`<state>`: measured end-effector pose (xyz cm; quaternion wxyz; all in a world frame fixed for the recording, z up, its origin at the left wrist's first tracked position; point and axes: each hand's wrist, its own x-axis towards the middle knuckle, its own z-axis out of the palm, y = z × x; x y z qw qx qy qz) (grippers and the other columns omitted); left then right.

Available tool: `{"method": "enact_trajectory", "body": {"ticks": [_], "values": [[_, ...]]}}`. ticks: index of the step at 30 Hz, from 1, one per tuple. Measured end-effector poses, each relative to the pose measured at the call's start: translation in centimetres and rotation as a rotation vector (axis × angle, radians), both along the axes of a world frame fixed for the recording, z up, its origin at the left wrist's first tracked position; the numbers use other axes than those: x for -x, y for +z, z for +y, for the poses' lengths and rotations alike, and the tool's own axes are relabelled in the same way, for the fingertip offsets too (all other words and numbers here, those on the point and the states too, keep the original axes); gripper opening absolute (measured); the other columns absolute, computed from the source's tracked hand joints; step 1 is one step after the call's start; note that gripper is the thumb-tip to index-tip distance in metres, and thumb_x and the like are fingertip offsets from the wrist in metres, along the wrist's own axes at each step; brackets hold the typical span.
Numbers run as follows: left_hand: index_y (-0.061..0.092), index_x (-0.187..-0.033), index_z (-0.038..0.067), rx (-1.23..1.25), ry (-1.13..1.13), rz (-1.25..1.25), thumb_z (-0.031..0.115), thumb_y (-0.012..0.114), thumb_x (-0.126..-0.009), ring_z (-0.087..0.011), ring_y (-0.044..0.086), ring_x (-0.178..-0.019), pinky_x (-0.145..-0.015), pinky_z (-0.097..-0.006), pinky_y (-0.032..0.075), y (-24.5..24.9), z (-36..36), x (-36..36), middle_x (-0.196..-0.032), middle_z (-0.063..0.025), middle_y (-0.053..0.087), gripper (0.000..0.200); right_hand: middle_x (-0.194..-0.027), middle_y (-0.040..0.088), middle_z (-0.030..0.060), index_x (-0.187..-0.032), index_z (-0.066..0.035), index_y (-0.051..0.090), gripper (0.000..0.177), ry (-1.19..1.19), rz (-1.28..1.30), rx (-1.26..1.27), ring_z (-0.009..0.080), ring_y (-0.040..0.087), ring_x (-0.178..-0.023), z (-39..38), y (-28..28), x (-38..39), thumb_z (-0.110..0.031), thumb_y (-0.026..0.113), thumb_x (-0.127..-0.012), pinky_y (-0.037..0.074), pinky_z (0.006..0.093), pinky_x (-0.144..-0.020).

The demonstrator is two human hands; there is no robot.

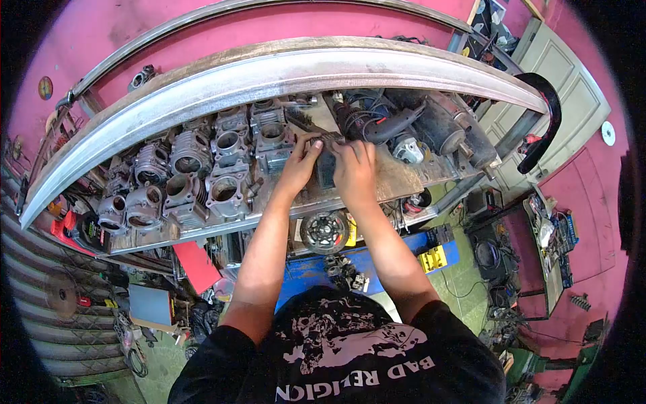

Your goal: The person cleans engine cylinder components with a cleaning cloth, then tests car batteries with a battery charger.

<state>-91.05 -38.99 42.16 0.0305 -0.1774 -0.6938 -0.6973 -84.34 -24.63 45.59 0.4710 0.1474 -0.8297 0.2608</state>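
Observation:
My left hand (301, 163) and my right hand (355, 174) meet over the workbench, thumbs and fingers closed around a small dark part (328, 137). Its kind is hard to tell, since my fingers cover much of it. Below, between my wrists, a dark grey rectangular block (325, 170) shows on the bench. A dark, bristly-looking strip (303, 121) lies just beyond my left hand. Left of that hand is a metal engine cylinder (272, 138), its bore facing up.
Several engine cylinders (229, 145) line the bench's left half. An angle grinder (407, 148) and a black exhaust muffler (437, 128) lie at the right. A pale beam (303, 71) spans the bench's far side. Beneath are a wheel-like disc (324, 231) and blue surface (303, 273).

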Motion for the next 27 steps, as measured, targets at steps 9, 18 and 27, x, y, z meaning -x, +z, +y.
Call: {"method": "enact_trajectory", "body": {"ticks": [9, 18, 27], "values": [[0.060, -0.131, 0.010, -0.056, 0.084, -0.052, 0.047, 0.056, -0.107, -0.0171, 0.056, -0.115, -0.101, -0.0324, 0.043, -1.3, -0.9, 1.5, -0.123, -0.0084, 0.066, 0.044, -0.098, 0.059, 0.0167, -0.101, -0.001, 0.069, 0.025, 0.133, -0.258, -0.304, 0.0369, 0.057, -0.099, -0.1, -3.0, -4.0, -0.003, 0.068, -0.077, 0.050, 0.0471, -0.089], [0.061, -0.131, 0.011, -0.014, 0.053, -0.037, 0.040, 0.063, -0.105, -0.0120, 0.054, -0.094, -0.087, -0.0279, 0.044, 0.4, 0.5, 0.3, -0.099, -0.0006, 0.062, 0.039, -0.098, 0.061, 0.0193, -0.101, 0.000, 0.068, 0.023, -0.089, -0.163, -0.209, 0.0404, 0.056, -0.100, 0.9, -3.1, -4.0, 0.000, 0.065, -0.079, 0.048, 0.0480, -0.087], [0.060, -0.134, 0.013, 0.007, 0.077, -0.018, 0.036, 0.063, -0.105, -0.0106, 0.054, -0.096, -0.089, -0.0272, 0.044, 1.6, 0.6, -2.0, -0.102, -0.0001, 0.063, 0.037, -0.098, 0.060, 0.0218, -0.095, -0.001, 0.063, 0.013, -0.077, -0.034, -0.010, 0.0430, 0.057, -0.095, 2.0, 1.0, -1.9, 0.000, 0.069, -0.083, 0.049, 0.0496, -0.083]]}}
